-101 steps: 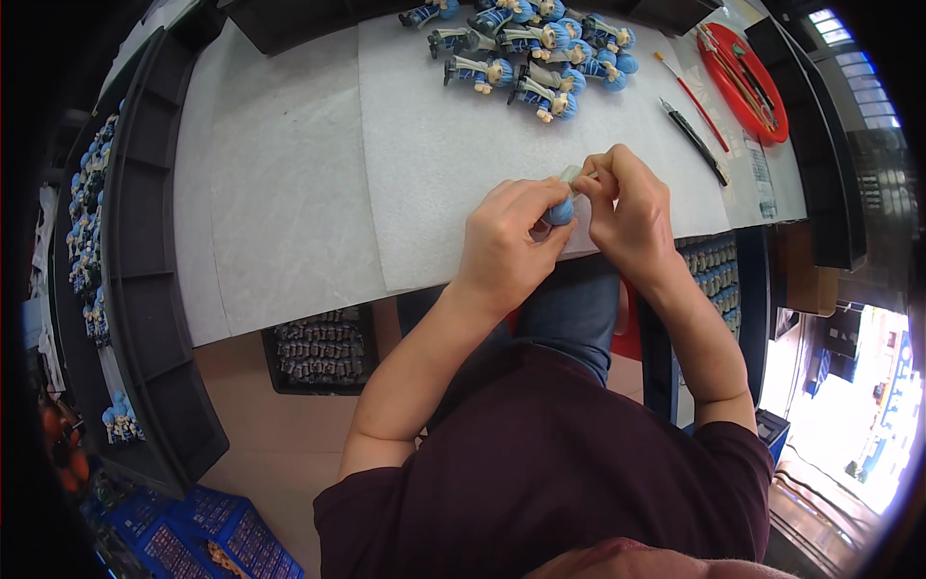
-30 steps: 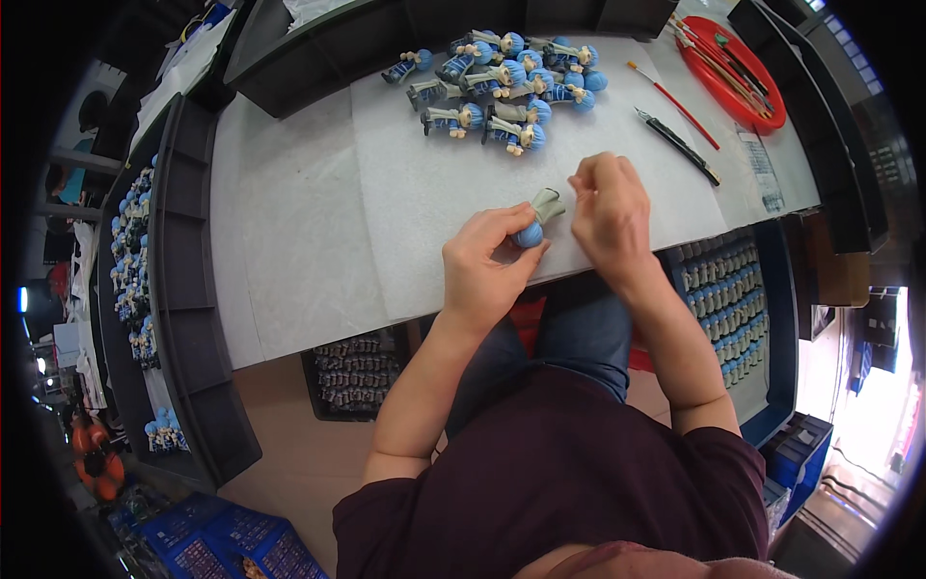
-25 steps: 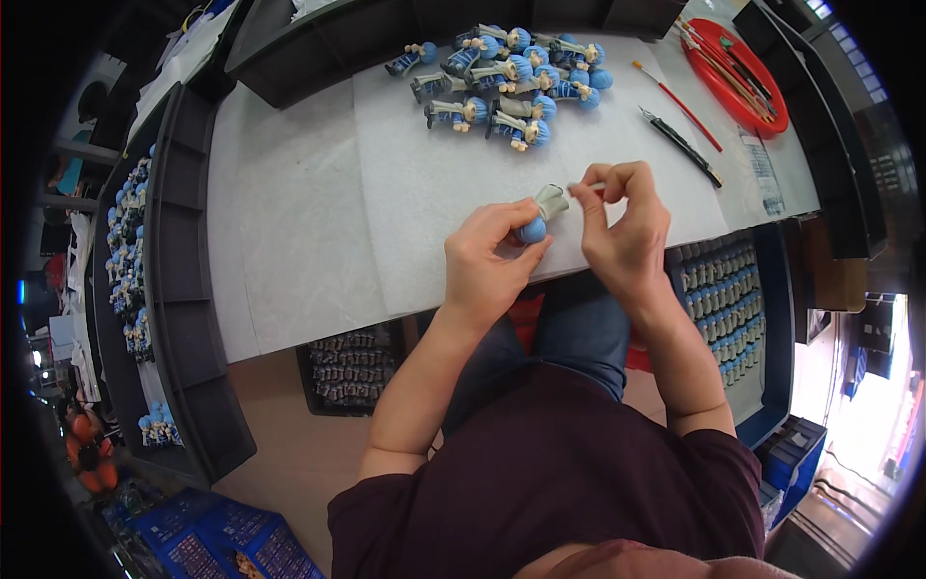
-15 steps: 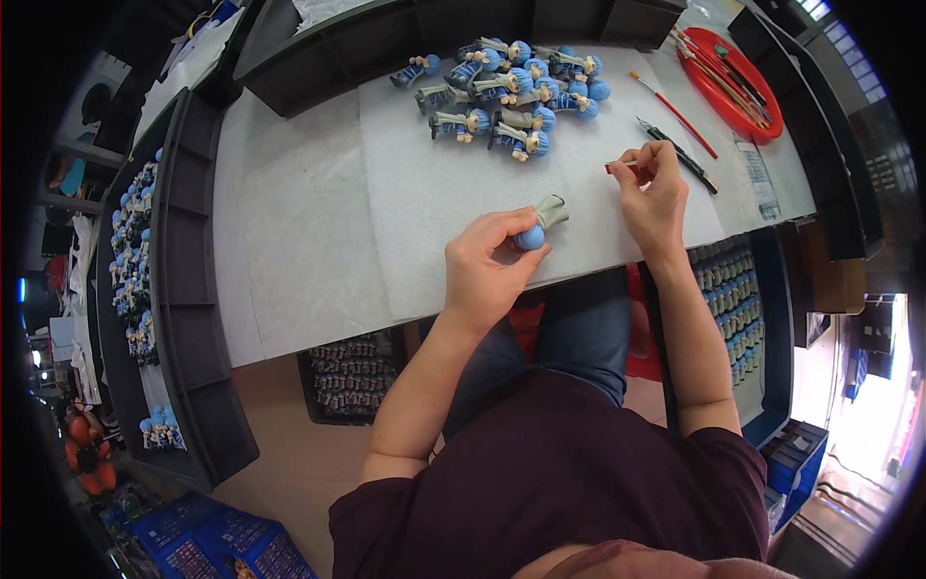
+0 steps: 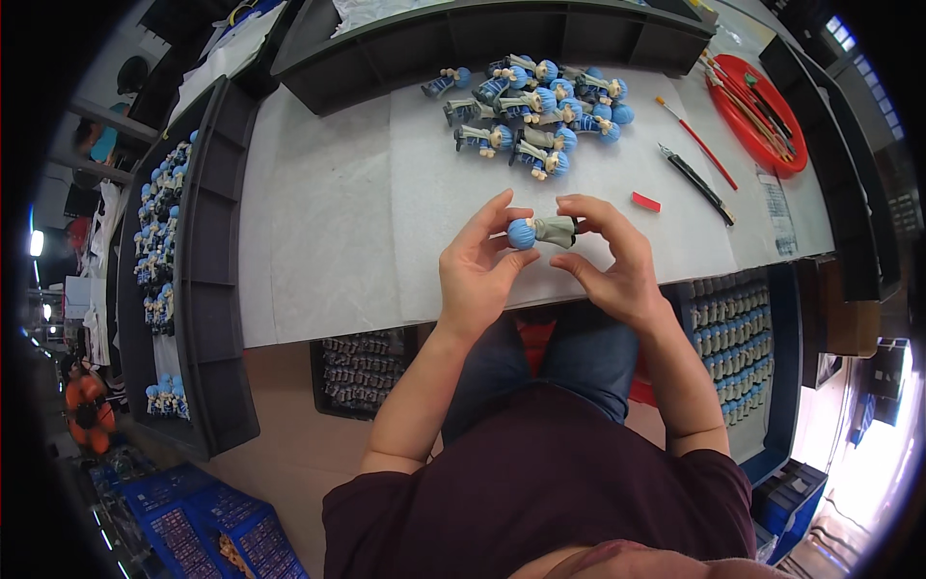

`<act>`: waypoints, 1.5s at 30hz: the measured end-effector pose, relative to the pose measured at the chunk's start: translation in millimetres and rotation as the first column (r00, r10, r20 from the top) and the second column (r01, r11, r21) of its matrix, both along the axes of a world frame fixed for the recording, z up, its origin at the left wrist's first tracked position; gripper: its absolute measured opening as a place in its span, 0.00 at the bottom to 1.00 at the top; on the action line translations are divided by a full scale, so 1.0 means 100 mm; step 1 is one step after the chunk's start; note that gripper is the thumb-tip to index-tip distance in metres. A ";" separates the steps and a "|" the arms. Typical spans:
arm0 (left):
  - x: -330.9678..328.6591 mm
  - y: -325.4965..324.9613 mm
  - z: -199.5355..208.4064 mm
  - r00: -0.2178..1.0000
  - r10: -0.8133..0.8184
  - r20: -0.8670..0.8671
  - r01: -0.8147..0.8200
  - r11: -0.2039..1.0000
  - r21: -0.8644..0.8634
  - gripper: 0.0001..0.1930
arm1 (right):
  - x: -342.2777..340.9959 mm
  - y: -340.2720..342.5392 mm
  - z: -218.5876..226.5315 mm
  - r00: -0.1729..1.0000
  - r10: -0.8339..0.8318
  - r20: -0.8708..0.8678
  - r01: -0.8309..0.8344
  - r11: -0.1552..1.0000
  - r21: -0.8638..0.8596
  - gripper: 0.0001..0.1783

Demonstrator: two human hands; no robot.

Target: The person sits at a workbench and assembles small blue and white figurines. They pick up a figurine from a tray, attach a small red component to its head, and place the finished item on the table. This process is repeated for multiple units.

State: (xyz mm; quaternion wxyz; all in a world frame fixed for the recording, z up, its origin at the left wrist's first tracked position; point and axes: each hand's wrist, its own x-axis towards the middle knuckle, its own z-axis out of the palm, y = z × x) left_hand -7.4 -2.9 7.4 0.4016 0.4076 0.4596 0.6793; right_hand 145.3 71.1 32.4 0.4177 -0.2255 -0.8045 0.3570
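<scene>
Between my two hands lies a small figurine [image 5: 554, 231] with a round blue-haired head to the left and a pale grey-green coat, its dark feet to the right. My left hand [image 5: 476, 265] pinches it around the head with thumb and fingers. Around the feet end my right hand [image 5: 617, 261] is spread, thumb and forefinger apart; whether its other fingers touch the feet is hidden. A small red block [image 5: 646, 202] rests on the white table sheet beyond my right hand. Several similar figurines [image 5: 540, 108] lie heaped farther back.
Right of the heap are a red-handled brush [image 5: 701, 147], a black pen-like knife [image 5: 698, 185] and a red tray [image 5: 743, 130] with brushes. Dark crates stand at the back [image 5: 405, 58] and left [image 5: 198, 318]. Below the table edge, a blue-rimmed crate [image 5: 781, 386] holds rows of figurines.
My right hand has put down the red block and moved left to the figurine's feet. The figurine has turned from tilted to lying sideways in my left hand. The view has shifted slightly.
</scene>
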 end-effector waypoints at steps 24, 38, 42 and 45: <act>0.01 0.03 0.06 0.998 -0.034 -0.046 0.036 0.998 0.048 0.17 | -0.01 -0.01 -0.18 0.995 0.062 -0.081 -0.095 0.845 -0.526 0.13; -0.02 0.00 0.01 1.000 0.008 -0.013 -0.009 0.997 -0.072 0.16 | 0.01 -0.02 -0.15 0.986 0.107 -0.129 -0.162 0.804 -0.572 0.20; -0.01 0.02 0.02 0.998 0.025 0.064 -0.022 0.999 -0.047 0.16 | -0.03 -0.02 -0.22 0.987 0.061 -0.149 -0.128 0.859 -0.496 0.24; -0.02 0.01 0.01 0.998 0.037 0.042 -0.035 0.998 -0.050 0.17 | -0.02 -0.01 -0.23 0.987 0.066 -0.146 -0.131 0.858 -0.496 0.24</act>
